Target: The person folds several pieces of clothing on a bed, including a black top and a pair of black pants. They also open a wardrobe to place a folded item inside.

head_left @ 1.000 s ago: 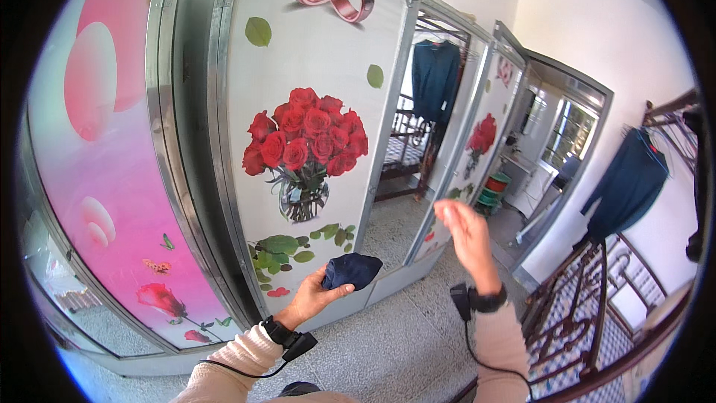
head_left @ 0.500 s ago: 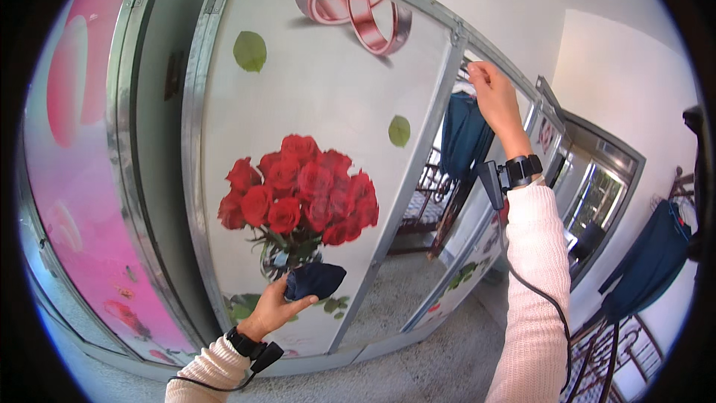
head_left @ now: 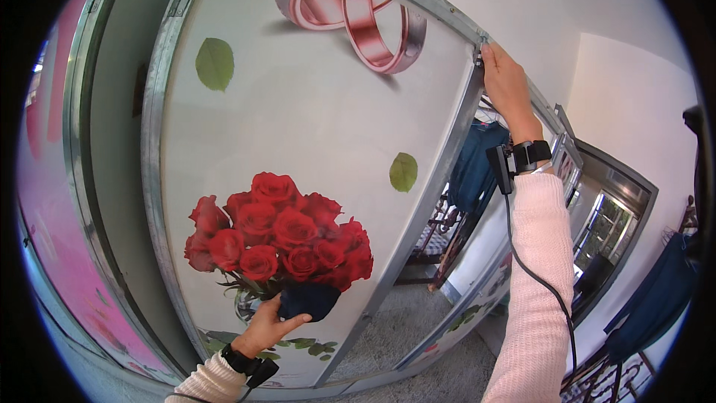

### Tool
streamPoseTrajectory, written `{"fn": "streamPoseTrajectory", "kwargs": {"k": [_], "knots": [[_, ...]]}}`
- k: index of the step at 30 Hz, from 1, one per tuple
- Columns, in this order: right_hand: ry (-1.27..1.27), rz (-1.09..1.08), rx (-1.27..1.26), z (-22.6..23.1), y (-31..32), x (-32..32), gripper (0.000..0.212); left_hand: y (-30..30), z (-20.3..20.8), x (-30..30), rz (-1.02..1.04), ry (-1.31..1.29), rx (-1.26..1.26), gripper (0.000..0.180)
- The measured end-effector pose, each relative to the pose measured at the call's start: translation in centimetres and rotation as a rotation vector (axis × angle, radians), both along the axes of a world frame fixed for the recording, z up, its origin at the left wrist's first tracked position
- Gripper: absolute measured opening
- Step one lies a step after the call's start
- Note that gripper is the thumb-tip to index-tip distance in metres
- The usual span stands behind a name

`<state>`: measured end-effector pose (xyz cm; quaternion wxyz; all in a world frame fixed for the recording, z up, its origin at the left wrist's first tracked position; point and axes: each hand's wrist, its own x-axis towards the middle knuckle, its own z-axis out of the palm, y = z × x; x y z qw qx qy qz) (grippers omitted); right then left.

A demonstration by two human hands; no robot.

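A dark navy folded cloth [head_left: 310,301] is gripped between the thumb and fingers of my left hand [head_left: 270,326], in front of the cabinet door's lower part. That white metal-framed door [head_left: 298,127] carries printed red roses, green leaves and two rings. My right hand [head_left: 509,80] is raised to the door's upper right corner, its fingers closed at the small metal latch [head_left: 479,54] on the frame. The fingers partly cover the latch. Each wrist wears a black strap with a small device.
Right of the door, a mirror panel [head_left: 395,325] reflects a dark blue garment and a patterned floor. A pink printed panel [head_left: 74,283] stands at left, past a dark gap. Another dark blue garment [head_left: 656,298] hangs at far right, near a window [head_left: 608,227].
My right hand has moved up from the mirror panel's upper edge to the latch at the door's corner. The door now looks closer; my left hand still holds the cloth, slightly lower in view.
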<state>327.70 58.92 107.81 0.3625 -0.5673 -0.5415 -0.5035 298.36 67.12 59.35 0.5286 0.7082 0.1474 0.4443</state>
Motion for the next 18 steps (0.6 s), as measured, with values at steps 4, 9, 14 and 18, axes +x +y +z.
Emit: {"fn": "streamPoseTrajectory", "kwargs": {"k": [4, 9, 14, 18], "knots": [[-0.05, 0.148, 0.024, 0.0, 0.3, 0.9, 0.041, -0.2, 0.5, 0.0, 0.07, 0.112, -0.036, 0.05], [-0.04, 0.189, 0.037, -0.1, 0.6, 1.0, 0.04, -0.7, 0.9, 0.7, 0.126, 0.047, -0.108, 0.042], [-0.042, 0.203, 0.036, -0.2, 0.4, 1.0, 0.04, -0.9, 0.9, 1.0, 0.174, 0.032, -0.073, 0.04], [0.025, 0.228, 0.007, -0.2, 0.4, 1.0, 0.041, -0.6, 0.9, 1.0, 0.165, 0.043, -0.098, 0.04]]}}
